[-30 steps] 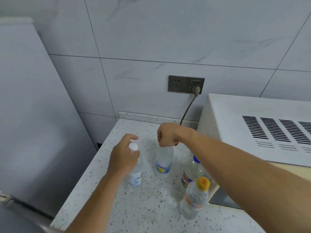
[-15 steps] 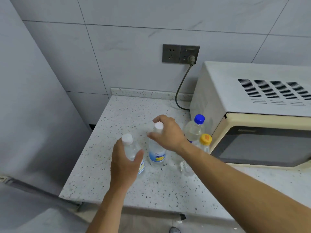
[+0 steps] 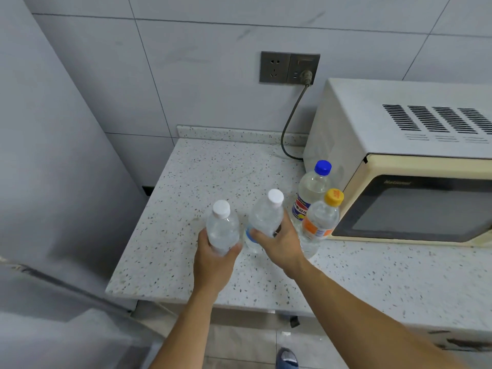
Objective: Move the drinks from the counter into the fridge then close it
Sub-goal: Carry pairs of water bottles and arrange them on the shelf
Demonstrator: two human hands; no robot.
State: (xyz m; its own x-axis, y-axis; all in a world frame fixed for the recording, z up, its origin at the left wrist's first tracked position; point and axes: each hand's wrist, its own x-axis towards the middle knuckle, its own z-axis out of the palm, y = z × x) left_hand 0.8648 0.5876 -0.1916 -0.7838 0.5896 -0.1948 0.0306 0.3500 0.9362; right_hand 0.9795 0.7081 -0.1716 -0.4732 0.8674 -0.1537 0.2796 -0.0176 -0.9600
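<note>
Four bottles (image 3: pixel 223 227); one microwave (image 3: pixel 415 166); two hands (image 3: pixel 213 259); one double socket (image 3: pixel 289 67).

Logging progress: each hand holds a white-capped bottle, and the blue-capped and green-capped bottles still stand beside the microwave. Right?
One slip: the head view shows no green cap. The bottle in front of the blue-capped bottle is the yellow-capped bottle, beside the microwave. The left hand and the right hand do each hold a white-capped bottle.

I held two clear white-capped bottles over the speckled counter (image 3: pixel 186 182): the left bottle (image 3: pixel 222 230) upright, the right bottle (image 3: pixel 265 219) tilted. A blue-capped bottle (image 3: pixel 311 190) and an orange-capped bottle (image 3: pixel 320 222) stood upright together beside them. The grey fridge (image 3: pixel 53 155) stood left of the counter.
</note>
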